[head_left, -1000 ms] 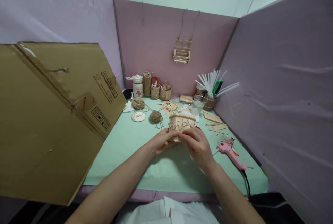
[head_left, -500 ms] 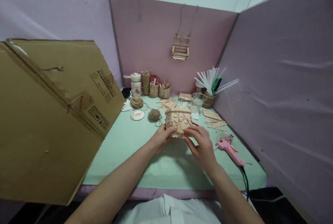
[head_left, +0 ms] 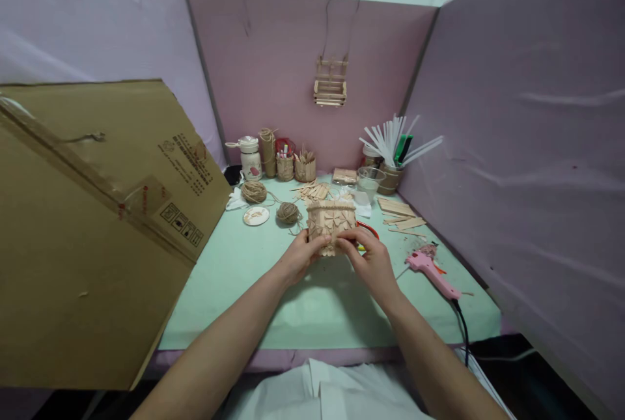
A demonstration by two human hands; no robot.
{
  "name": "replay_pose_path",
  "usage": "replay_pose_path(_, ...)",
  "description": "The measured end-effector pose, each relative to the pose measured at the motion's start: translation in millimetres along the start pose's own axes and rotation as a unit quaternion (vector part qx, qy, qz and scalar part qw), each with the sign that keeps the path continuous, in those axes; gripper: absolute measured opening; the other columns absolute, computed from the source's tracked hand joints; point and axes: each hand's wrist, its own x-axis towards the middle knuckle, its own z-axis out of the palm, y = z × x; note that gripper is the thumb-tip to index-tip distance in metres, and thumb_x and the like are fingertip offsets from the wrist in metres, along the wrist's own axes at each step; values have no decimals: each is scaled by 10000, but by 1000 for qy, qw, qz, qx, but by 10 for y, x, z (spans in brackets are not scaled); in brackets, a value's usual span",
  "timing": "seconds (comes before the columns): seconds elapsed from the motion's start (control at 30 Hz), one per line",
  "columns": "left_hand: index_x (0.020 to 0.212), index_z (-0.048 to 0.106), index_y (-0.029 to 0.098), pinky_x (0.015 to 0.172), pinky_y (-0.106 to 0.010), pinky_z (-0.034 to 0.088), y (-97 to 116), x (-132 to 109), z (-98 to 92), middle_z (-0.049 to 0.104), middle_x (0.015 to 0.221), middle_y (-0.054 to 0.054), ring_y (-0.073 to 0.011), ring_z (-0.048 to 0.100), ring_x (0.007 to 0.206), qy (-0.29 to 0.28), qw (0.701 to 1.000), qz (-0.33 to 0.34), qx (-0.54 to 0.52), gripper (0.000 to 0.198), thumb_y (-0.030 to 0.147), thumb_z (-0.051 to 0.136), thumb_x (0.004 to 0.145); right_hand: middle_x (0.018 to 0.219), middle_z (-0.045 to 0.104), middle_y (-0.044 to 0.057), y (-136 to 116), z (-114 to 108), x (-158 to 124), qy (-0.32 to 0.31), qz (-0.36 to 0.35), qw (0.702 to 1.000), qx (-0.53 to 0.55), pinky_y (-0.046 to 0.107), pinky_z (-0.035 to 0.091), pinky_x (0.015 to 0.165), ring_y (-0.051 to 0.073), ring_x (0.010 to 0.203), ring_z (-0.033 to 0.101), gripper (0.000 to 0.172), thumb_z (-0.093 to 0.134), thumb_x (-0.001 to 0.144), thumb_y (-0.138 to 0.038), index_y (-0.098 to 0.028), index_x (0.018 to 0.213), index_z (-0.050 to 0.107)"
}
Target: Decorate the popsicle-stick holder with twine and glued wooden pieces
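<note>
Right grip (head_left: 371,262) further inward on container (head_left: 333,215)

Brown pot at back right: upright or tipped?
Upright: the brown pot stands with white sticks fanning out above its rim.

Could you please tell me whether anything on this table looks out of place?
Slightly untidy: flat, pale wooden sticks lie in a loose, crisscrossed heap, and an unidentifiable brownish clump sits beside the pink glue gun. The held flower-decorated pale wooden container shows no obvious damage.
</note>
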Motion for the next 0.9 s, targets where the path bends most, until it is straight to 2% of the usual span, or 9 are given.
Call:
replay_pose_path(0.27, 1069, 590, 162, 827, -321, 520, 1, -11, 30, 671, 1157, -137, -227, 657, 996, -20, 1000, -6, -7, 499, 313, 824, 655, 791, 687, 22, -26, 75, 5, 43, 39, 998, 10, 299, 486, 657, 171, 704, 608, 88, 594, 850, -212, -218, 795, 662)
replay_pose_path(0.37, 1056, 607, 163, 824, -333, 528, -1, -8, 16, 673, 1138, -131, -232, 651, 1002, -25, 1000, -17, 3, 480, 342, 818, 664, 792, 685, 18, -24, 94, 0, 50, 19, 998, -15, 321, 475, 702, 176, 729, 612, 87, 589, 869, -223, -224, 812, 655)
replay_pose_path(0.53, 1082, 641, 172, 838, -335, 540, 22, -30, 9, 673, 1149, -121, -240, 634, 1049, -70, 997, -28, -7, 460, 380, 790, 700, 825, 675, 24, -33, 86, 24, 61, -31, 995, -73, 349, 440, 775, 192, 820, 605, 98, 579, 895, -234, -230, 827, 650)
replay_pose_path(0.7, 1028, 665, 163, 839, -335, 550, 44, -38, 28, 670, 1178, -134, -267, 611, 1113, -48, 998, -49, -4, 398, 366, 774, 703, 837, 650, 32, 2, 81, -1, 35, -28, 997, -60, 366, 434, 796, 200, 835, 588, 104, 575, 899, -233, -228, 808, 625)
replay_pose_path(0.9, 1083, 632, 172, 785, -323, 541, 49, -9, 10, 664, 1185, -133, -259, 618, 1088, 7, 998, -49, 43, 472, 419, 760, 701, 1008, 592, 78, 145, 151, -67, 48, 37, 998, -20, 411, 452, 908, 232, 1015, 564, 94, 570, 882, -249, -217, 822, 636)
